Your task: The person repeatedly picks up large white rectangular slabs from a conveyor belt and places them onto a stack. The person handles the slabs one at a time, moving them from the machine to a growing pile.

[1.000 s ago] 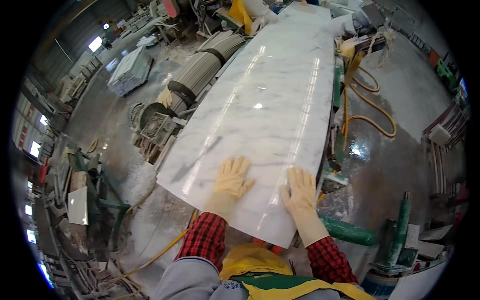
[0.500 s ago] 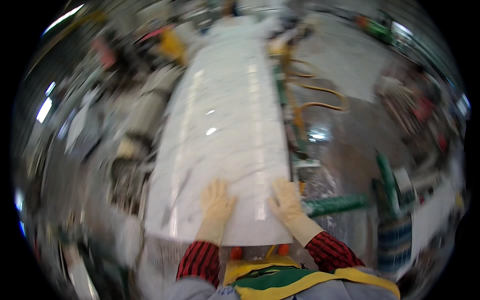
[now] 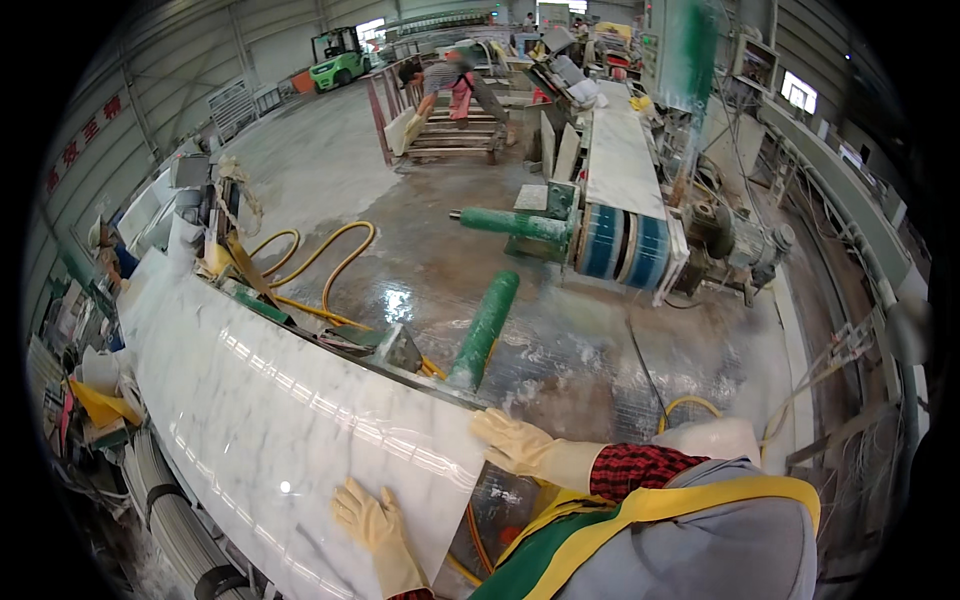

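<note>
A long white polished slab with grey veins (image 3: 270, 410) stretches from just in front of me to the far left. My left hand (image 3: 368, 520), in a cream rubber glove, lies flat on its top near the close end, fingers spread. At the slab's right corner, my right hand (image 3: 512, 440) in a matching glove rests against the edge with its fingers stretched out. Neither hand is wrapped round anything. Red and black checked cuffs show above the gloves, and a green and yellow apron (image 3: 600, 540) hangs beside the slab's end.
Right beyond the slab, a green roller (image 3: 487, 325) sticks up. Another machine has a green cylinder (image 3: 515, 223) and blue bands (image 3: 625, 243). A yellow hose (image 3: 345, 262) loops over the wet floor. A person (image 3: 438, 80) bends by a pallet; a green forklift (image 3: 340, 62) stands farther back.
My view has swung to the right, so the slab now runs off to the left and the other machine shows ahead. Both hands stay at the slab's near end.
</note>
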Available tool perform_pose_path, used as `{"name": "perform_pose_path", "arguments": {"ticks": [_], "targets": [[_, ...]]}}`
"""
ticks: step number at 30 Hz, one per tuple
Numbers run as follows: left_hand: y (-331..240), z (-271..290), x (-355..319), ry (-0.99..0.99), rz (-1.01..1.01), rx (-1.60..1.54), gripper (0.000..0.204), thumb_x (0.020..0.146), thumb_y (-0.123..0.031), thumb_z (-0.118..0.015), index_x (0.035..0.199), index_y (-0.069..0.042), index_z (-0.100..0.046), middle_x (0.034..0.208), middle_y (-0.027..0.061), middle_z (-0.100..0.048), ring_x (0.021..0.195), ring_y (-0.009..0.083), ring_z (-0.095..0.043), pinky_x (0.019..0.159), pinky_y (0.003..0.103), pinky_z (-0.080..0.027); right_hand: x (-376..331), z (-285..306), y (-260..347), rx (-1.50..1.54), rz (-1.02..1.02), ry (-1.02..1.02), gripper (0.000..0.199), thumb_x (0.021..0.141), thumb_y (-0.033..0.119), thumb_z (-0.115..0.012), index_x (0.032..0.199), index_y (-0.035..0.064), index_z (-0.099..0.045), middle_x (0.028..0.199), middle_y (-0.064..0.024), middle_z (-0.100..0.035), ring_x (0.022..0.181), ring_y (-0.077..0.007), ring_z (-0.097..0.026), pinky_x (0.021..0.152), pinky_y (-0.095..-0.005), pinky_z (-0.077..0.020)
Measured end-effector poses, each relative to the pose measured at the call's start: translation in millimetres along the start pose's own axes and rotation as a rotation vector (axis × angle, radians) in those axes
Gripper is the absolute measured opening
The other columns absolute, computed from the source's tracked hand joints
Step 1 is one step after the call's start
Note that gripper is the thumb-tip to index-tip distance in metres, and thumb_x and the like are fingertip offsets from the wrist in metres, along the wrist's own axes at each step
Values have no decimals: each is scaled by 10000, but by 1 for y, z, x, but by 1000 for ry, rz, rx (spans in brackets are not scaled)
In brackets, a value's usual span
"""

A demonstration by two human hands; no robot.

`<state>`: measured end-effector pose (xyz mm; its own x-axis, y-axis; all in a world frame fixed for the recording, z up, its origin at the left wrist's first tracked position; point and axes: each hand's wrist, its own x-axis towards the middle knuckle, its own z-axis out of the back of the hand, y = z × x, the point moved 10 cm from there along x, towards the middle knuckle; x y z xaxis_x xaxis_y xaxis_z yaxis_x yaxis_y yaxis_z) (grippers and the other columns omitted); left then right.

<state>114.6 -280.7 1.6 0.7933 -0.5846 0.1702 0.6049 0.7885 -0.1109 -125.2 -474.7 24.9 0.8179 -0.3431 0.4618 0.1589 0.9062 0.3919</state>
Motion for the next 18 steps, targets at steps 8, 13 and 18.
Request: {"name": "perform_pose_path", "arguments": {"ticks": [8, 13, 18], "targets": [[23, 12, -23, -83, -298, -228, 661, 919, -278, -662, 1477, -7, -433, 1521, 291, -411, 1399, 491, -361, 1176, 555, -282, -58, 1, -38, 352, -686, -16, 614, 932, 326, -666, 1423, -7, -506, 1471, -258, -510, 1360, -331, -516, 1108, -422, -447], [119, 26, -92, -117, -12, -184, 606, 921, -224, -673, 1462, -21, -494, 1519, 276, -450, 1397, 480, -399, 1181, 532, -305, -116, -87, -47, 1135, -1163, 382, 756, 954, 482, -668, 1469, -31, -463, 1483, -275, -497, 1333, -328, -541, 1055, -389, -507], [224, 7, -167, -277, -5, 5, 594, 948, -288, -616, 1457, -3, -503, 1483, 279, -486, 1364, 480, -433, 1157, 540, -337, -93, -119, -9, 1471, -1155, 636, 818, 990, 512, -619, 1450, -131, -409, 1449, -348, -481, 1324, -417, -534, 1053, -429, -524]]}}
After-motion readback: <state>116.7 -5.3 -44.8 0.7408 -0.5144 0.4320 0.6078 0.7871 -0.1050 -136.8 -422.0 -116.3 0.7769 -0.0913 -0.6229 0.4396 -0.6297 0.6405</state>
